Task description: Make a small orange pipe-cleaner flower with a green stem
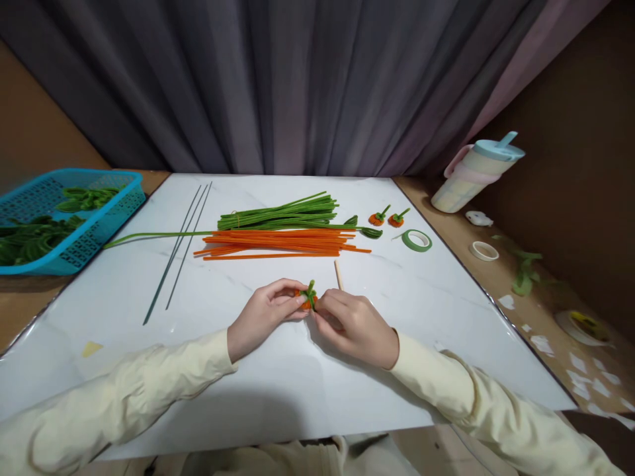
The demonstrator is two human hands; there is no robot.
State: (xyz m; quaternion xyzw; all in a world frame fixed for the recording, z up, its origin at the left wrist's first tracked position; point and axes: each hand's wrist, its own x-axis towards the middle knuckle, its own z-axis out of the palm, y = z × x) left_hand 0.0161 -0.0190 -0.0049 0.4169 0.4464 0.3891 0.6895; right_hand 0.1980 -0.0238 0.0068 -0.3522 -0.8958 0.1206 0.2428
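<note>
Between my hands is a small orange pipe-cleaner persimmon (308, 299) with a green top and a short green stem pointing up. My left hand (270, 305) pinches it from the left. The fingers of my right hand (354, 324) are closed at its right lower edge, by a green piece there; their tips are partly hidden. A thin wooden stick (338, 274) lies just beyond my right hand. Farther off are a bundle of orange pipe cleaners (278, 242) and a bundle of green pipe cleaners (282, 213). Two similar finished-looking persimmons (380, 217) sit at the back right.
A roll of green tape (417, 240) and green leaf shapes (371, 233) lie right of the bundles. Dark thin wires (176, 254) lie at left, near a blue basket (112, 218) of green pieces. A tumbler (476, 173), a white tape roll (484, 250) and scraps stand beyond the right edge.
</note>
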